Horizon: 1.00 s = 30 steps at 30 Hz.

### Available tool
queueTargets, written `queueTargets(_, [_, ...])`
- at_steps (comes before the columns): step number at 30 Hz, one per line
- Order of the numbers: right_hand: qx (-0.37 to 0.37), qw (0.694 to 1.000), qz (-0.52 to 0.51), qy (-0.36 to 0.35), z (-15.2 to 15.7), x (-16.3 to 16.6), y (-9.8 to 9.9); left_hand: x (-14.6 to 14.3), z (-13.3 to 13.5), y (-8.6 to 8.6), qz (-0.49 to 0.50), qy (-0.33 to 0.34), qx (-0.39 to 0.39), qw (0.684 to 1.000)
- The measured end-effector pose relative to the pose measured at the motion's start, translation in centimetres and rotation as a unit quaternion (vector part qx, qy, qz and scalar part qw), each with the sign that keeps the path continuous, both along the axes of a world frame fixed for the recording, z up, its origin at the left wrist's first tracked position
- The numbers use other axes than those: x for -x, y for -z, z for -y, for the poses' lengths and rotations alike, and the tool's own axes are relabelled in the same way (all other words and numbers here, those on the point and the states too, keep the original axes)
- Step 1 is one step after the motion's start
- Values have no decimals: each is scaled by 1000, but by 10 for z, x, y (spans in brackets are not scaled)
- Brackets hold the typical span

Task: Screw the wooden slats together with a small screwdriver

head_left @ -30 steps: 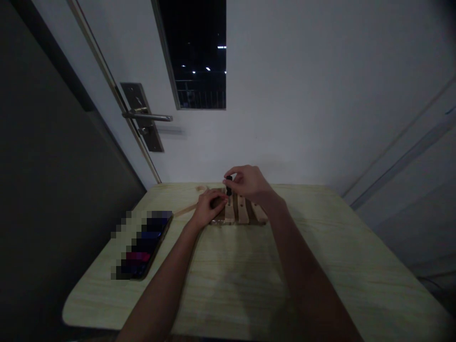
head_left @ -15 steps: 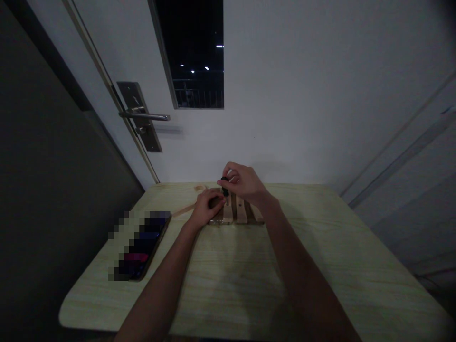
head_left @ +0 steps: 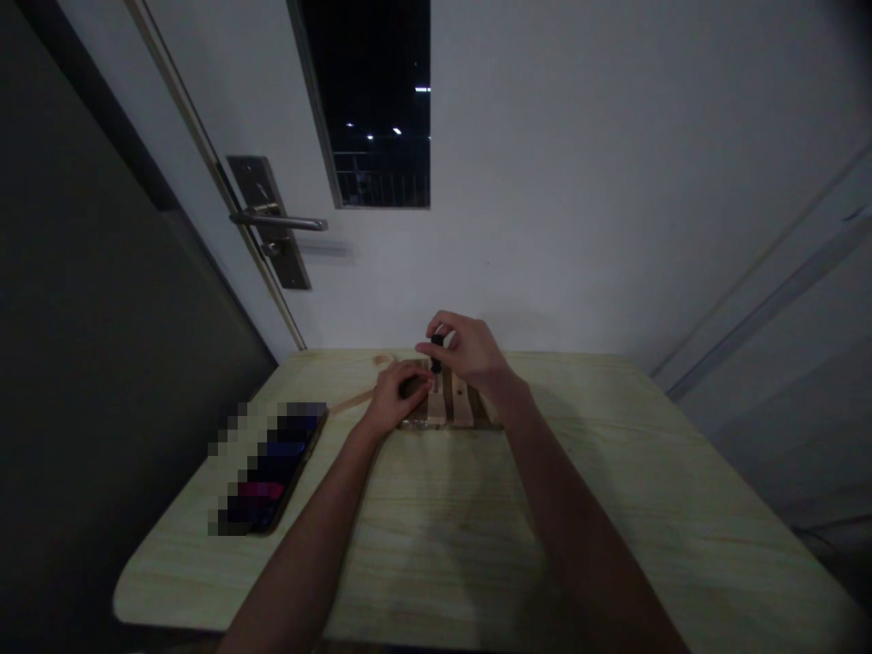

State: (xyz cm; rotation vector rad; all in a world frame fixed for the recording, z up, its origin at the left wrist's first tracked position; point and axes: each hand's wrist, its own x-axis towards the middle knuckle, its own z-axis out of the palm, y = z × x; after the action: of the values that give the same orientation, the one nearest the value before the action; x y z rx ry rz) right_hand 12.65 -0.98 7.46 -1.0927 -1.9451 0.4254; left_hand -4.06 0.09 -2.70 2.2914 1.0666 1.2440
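A small wooden slatted piece (head_left: 455, 411) lies on the pale wood-grain table (head_left: 477, 509) near its far edge. My left hand (head_left: 395, 396) rests on the piece's left end, fingers curled over it and pressing it down. My right hand (head_left: 466, 349) hovers over the slats with fingertips pinched on a small black-handled screwdriver (head_left: 436, 351), held upright with its tip down on a slat. Part of the piece is hidden under both hands.
A phone (head_left: 272, 468) lies on the table's left side, partly pixelated. A thin wooden strip (head_left: 354, 400) sits left of my left hand. Behind the table is a white door with a metal lever handle (head_left: 279, 222) and a dark window.
My right hand's fingers shifted slightly on the screwdriver handle, which stays upright over the same slat. My left hand has not moved. The view moved only slightly.
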Motion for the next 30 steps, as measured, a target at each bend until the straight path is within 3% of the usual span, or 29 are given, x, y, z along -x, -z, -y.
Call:
queueTargets(5, [-1,999,-2,-36,5,-1,-6,1,-1,3,2,0,-7,1000])
queueTargets(11, [30,999,21,-27,10,-5,-12,2,0,2,-6,-3,-7,1000])
queueTargets(20, [-10,999,15,-48,10,-11,-11,2,-1,3,-7,-5,-8,1000])
queueTargets(30, [-26,996,83,35,8,-3,-12,0,-2,2,-1,-1,-3,1000])
